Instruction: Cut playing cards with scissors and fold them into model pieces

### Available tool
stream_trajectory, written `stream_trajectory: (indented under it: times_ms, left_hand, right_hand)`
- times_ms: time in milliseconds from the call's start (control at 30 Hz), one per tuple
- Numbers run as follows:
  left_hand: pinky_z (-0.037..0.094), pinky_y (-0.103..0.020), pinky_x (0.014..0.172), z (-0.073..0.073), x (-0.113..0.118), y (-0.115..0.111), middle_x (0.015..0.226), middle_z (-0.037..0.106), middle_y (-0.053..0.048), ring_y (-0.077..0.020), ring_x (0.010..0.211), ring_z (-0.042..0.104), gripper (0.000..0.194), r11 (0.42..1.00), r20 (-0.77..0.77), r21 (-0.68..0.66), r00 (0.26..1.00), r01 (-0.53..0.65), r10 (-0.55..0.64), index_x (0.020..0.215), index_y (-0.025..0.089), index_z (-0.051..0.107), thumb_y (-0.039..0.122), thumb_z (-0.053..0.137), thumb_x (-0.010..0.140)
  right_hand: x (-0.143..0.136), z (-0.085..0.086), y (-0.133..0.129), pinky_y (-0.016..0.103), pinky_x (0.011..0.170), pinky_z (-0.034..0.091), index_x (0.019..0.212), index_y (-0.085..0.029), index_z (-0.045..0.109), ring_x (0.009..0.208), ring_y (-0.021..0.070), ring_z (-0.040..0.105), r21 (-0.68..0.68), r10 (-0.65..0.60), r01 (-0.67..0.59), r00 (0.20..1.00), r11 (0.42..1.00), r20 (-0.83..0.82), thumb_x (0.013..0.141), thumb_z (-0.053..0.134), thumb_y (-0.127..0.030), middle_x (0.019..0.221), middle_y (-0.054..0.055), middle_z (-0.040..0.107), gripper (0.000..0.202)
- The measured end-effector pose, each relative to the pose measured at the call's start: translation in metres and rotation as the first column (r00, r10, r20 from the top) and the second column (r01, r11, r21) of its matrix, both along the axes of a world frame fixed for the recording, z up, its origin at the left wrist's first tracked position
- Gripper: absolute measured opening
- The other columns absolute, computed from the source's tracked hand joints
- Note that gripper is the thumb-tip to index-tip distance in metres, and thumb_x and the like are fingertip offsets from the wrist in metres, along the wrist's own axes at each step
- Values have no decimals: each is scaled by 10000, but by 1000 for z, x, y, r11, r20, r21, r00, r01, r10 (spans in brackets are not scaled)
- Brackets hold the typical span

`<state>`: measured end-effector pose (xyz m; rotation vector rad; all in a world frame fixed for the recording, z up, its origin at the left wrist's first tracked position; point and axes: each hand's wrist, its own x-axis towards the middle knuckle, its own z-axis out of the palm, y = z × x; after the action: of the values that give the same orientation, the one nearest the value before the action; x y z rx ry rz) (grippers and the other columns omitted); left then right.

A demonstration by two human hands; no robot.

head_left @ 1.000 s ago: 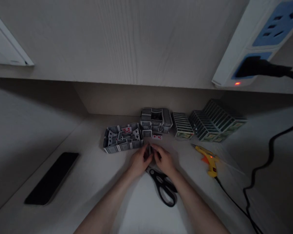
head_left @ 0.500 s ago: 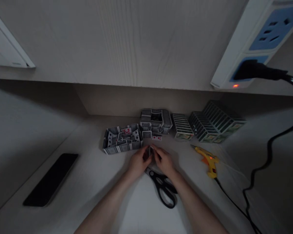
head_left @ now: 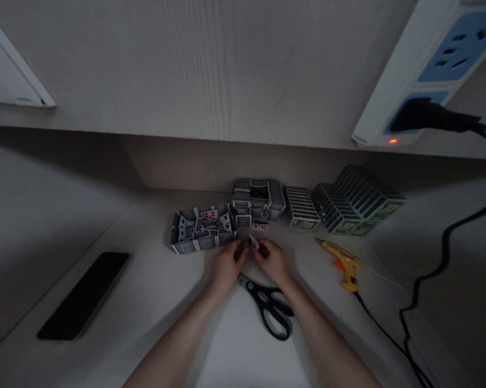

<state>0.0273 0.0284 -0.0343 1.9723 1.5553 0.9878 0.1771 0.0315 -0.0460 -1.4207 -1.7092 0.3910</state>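
Observation:
Between my left hand [head_left: 228, 262] and my right hand [head_left: 273, 262] is a small playing card [head_left: 253, 242], tilted up, its face with red marks partly showing. Both hands are closed, fingertips pinching the card at its two sides. Just below them, black-handled scissors [head_left: 269, 310] lie on the desk, blades toward my left hand. Past my fingers, a patterned card [head_left: 243, 221] and a card with red diamonds [head_left: 259, 227] lie flat. To the left, an open box built of cards [head_left: 202, 245] holds several loose cards.
A structure made of cards [head_left: 258, 199] stands at the back, beside card stacks [head_left: 302, 207] and larger stacks [head_left: 360, 202]. A yellow glue gun [head_left: 346, 264] with a cord lies right; a black phone [head_left: 85, 296] lies left. A power strip [head_left: 404, 108] is mounted above.
The card between my hands has turned so its red-marked face shows. My hands have shifted slightly, and more of the scissors' blade end is visible.

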Motion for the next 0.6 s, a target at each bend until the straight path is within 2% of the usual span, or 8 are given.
stream_trajectory:
  times_ms: [167, 300, 433, 500, 600]
  left_hand:
    - [434, -250, 622, 7, 0, -2, 775, 646, -35, -140, 684, 586, 343, 999, 8, -18, 999, -38, 38, 1022, 157, 567, 380, 544, 763]
    - [437, -246, 628, 11, -1, -3, 760, 630, -12, -129, 677, 574, 389, 999, 66, -27, 997, -31, 33, 1081, 162, 535, 272, 583, 711]
    - [435, -228, 624, 14, -6, -4, 771, 606, 3, -110, 667, 559, 409, 999, 195, -42, 981, 21, -12, 1111, 179, 504, 141, 520, 703]
    - [432, -222, 615, 16, -8, -4, 763, 594, 8, -105, 659, 553, 388, 999, 255, -50, 967, 20, -7, 1098, 182, 502, 127, 492, 714]
    - [426, -219, 607, 16, -9, -4, 746, 587, 11, -106, 659, 548, 339, 998, 286, -68, 958, 3, 17, 1060, 186, 514, 132, 475, 727]
  right_hand:
    - [1, 7, -4, 236, 520, 440, 856, -174, 580, 572, 139, 558, -37, 76, -79, 994, 996, -79, 704, 546, -241, 700, 24, 612, 169]
    - [6, 13, -5, 229, 550, 442, 958, -184, 505, 633, 132, 541, -11, 138, -147, 949, 989, -282, 683, 560, -218, 765, 12, 571, 282]
    - [14, 12, 10, 254, 603, 436, 860, -190, 514, 655, 140, 519, 19, -2, 11, 902, 1000, -432, 710, 526, -254, 748, 6, 538, 163]
    - [20, 9, 19, 270, 639, 440, 882, -185, 543, 703, 153, 531, 34, -16, 36, 885, 999, -465, 713, 510, -270, 777, 19, 554, 193]
    - [28, 4, 29, 238, 539, 416, 931, -183, 562, 620, 135, 524, 31, -26, 47, 864, 998, -503, 733, 475, -295, 773, 18, 576, 244]
